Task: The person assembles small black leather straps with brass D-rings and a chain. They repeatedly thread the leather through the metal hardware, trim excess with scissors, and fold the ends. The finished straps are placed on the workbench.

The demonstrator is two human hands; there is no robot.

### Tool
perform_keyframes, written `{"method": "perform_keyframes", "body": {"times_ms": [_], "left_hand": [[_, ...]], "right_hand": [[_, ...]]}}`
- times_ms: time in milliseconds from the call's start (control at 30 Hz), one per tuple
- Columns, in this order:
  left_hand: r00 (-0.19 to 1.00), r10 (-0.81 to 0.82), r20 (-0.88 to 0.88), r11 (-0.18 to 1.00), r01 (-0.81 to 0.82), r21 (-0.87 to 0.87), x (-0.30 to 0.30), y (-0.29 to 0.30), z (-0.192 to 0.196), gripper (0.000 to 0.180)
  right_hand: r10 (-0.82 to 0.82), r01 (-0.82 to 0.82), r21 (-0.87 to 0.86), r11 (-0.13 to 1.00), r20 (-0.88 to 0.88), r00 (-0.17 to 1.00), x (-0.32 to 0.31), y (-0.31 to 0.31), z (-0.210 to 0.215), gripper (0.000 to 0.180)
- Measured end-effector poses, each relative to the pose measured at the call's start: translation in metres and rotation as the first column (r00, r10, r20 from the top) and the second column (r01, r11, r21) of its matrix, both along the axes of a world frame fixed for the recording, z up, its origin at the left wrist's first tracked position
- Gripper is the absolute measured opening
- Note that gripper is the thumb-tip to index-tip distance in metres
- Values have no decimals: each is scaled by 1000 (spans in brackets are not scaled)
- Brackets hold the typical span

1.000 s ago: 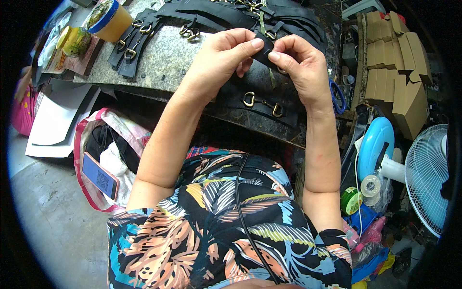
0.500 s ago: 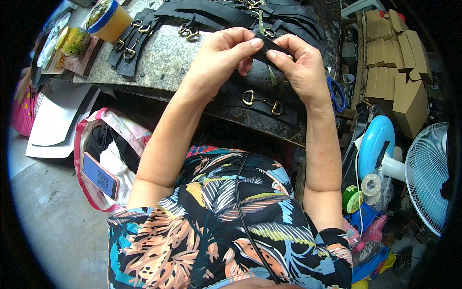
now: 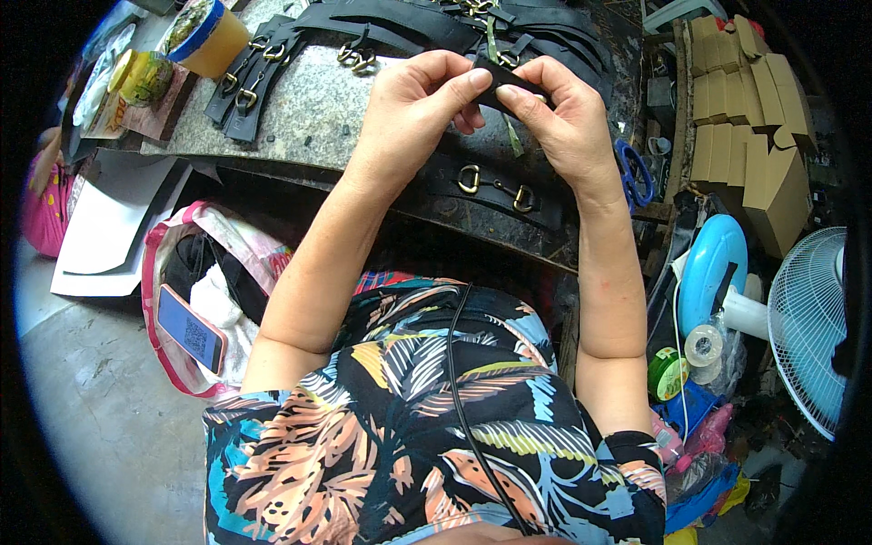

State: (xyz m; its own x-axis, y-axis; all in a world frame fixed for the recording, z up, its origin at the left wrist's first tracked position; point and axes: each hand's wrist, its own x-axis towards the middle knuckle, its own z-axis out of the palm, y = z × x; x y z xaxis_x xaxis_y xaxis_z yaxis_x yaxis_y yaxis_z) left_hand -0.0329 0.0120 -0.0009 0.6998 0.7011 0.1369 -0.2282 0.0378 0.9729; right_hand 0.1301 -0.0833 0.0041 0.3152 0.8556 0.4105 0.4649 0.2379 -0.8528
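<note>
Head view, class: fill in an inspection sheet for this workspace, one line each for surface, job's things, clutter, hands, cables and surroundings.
Surface: grey stone bench, speckled with small scraps.
Job's things: small black strap piece pinched between both hands; black straps with brass rings at the front edge, more straps to the left.
Clutter: yellow tub with blue rim, blue scissors.
Hands: left hand and right hand both grip the strap piece above the bench.
Cables: thin black cord over the patterned shirt.
Surroundings: cardboard boxes, white fan, tape rolls, pink bag with a phone.
</note>
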Motion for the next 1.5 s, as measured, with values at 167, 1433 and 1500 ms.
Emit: {"method": "perform_keyframes", "body": {"times_ms": [167, 1433, 1500], "left_hand": [[990, 139, -23, 968, -131, 214, 2, -7, -1, 15], [991, -83, 109, 994, 90, -57, 8, 4, 5, 21], [993, -87, 78, 993, 93, -77, 8, 3, 6, 23]], "right_hand": [[-147, 169, -119, 978, 178, 973, -9, -6, 3, 19], [41, -50, -35, 998, -229, 973, 2, -8, 5, 19], [36, -48, -51, 998, -217, 976, 4, -9, 5, 19]]}}
